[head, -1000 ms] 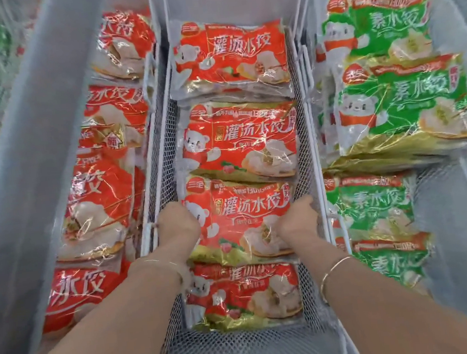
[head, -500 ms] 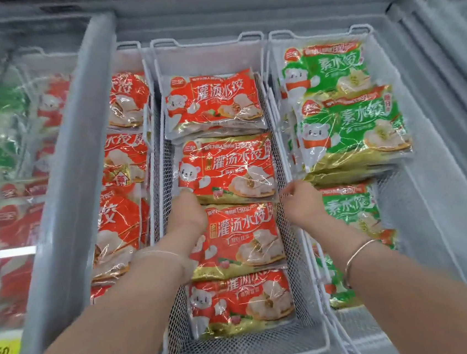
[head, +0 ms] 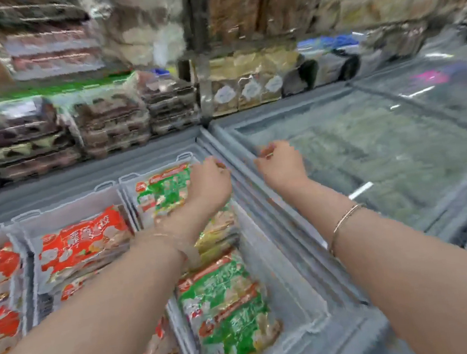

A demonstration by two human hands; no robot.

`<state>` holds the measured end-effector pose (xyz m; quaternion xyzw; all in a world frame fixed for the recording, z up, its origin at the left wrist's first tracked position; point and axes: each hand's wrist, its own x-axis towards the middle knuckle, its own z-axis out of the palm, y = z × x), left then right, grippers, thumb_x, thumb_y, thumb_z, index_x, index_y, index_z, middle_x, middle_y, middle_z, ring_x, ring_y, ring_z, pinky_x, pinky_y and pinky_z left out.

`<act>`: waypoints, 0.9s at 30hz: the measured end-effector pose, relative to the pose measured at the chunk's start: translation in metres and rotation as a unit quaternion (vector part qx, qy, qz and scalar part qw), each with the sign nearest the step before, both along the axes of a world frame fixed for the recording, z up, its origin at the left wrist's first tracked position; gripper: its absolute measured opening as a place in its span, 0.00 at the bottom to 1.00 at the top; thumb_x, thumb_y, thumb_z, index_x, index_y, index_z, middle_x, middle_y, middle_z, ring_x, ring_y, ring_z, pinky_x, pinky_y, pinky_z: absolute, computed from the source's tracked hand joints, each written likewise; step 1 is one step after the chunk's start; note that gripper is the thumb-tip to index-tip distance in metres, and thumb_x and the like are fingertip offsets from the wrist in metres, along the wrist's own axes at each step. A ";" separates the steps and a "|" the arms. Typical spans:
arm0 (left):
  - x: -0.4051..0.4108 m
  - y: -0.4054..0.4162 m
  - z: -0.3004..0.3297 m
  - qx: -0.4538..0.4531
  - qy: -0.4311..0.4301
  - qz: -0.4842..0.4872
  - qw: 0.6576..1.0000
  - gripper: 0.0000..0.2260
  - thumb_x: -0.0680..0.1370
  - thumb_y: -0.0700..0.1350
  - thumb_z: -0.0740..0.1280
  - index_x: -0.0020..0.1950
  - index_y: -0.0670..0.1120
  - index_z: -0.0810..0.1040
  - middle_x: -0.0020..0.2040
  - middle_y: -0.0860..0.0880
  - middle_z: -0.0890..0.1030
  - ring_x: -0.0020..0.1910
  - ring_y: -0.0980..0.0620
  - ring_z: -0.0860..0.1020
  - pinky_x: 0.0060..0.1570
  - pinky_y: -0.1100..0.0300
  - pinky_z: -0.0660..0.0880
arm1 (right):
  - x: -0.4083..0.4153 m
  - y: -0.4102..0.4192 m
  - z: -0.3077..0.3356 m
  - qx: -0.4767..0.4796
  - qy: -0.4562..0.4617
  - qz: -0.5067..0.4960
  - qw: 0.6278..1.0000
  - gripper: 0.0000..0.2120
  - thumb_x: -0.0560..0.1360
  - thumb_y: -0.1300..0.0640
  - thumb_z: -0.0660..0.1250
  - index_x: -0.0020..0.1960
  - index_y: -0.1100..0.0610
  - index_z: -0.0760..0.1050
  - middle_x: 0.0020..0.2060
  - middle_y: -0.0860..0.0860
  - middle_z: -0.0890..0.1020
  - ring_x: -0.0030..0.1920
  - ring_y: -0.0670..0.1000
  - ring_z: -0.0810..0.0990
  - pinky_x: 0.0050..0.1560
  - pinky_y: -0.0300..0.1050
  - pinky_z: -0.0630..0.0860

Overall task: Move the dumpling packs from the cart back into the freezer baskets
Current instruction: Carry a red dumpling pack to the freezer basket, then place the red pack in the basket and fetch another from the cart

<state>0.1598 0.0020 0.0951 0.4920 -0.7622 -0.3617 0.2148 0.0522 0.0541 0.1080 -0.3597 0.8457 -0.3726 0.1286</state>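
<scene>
Change: a second earlier both hands were down in the middle basket, pressing a red pack flat; by this moment they had lifted out and swung to the right, and the view had tilted up to take in the shelves behind the freezer
Left hand (head: 208, 179): raised over the far end of the right-hand basket, above the green packs (head: 229, 315); fingers loosely curled and narrow, holding nothing that could be seen
Right hand (head: 281, 163): out past the basket, over the grey frame of the closed glass lid (head: 382, 146); fingers bent in a loose pinch, apparently empty, though blur made it hard to be sure
Red packs (head: 81, 244): lying in the middle basket (head: 65, 209), left as placed; more red ones in the basket at the far left edge
Green packs: stacked along the right basket (head: 283, 281), the near ones overlapping, a bare strip of the basket's wall and floor beside them
Cart: not in view, so how many packs were left on it could not be told
Meaning for the task: the red stack looked settled and let go; the hands seemed to be heading either for the sliding lid or back toward the cart, and the frame could not settle which
Risk: the green pile sat high at the far end and might foul the lid if it were slid across
</scene>
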 end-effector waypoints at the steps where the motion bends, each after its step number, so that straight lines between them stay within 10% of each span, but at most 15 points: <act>1: -0.025 0.015 0.010 -0.008 0.006 -0.019 1.000 0.13 0.79 0.42 0.60 0.60 0.40 0.76 0.59 0.38 0.79 0.61 0.40 0.76 0.59 0.54 0.72 | -0.025 0.015 0.007 -0.013 0.000 -0.019 1.000 0.02 0.75 0.59 0.65 0.45 0.56 0.76 0.50 0.61 0.82 0.58 0.60 0.79 0.58 0.49 0.73; 13: -0.335 0.243 0.026 0.047 0.049 -0.246 0.967 0.13 0.77 0.43 0.64 0.59 0.39 0.75 0.56 0.36 0.80 0.55 0.38 0.79 0.57 0.49 0.75 | -0.305 0.311 0.026 0.041 -0.015 -0.293 0.955 0.09 0.76 0.60 0.63 0.45 0.66 0.78 0.45 0.60 0.81 0.54 0.58 0.78 0.45 0.44 0.73; 21: -0.397 0.316 -0.048 0.038 -0.161 -0.353 0.921 0.13 0.78 0.42 0.62 0.53 0.34 0.80 0.54 0.33 0.81 0.57 0.38 0.78 0.54 0.52 0.73 | -0.352 0.435 -0.078 0.134 -0.140 -0.402 0.895 0.21 0.75 0.56 0.66 0.26 0.58 0.64 0.24 0.51 0.68 0.26 0.51 0.68 0.33 0.40 0.67; 27: -0.413 0.335 -0.109 0.065 -0.253 -0.369 0.892 0.17 0.79 0.43 0.61 0.57 0.30 0.76 0.58 0.32 0.78 0.59 0.36 0.77 0.54 0.47 0.74 | -0.348 0.469 -0.145 0.165 -0.206 -0.459 0.848 0.17 0.75 0.56 0.65 0.30 0.57 0.65 0.38 0.58 0.77 0.38 0.55 0.73 0.31 0.40 0.64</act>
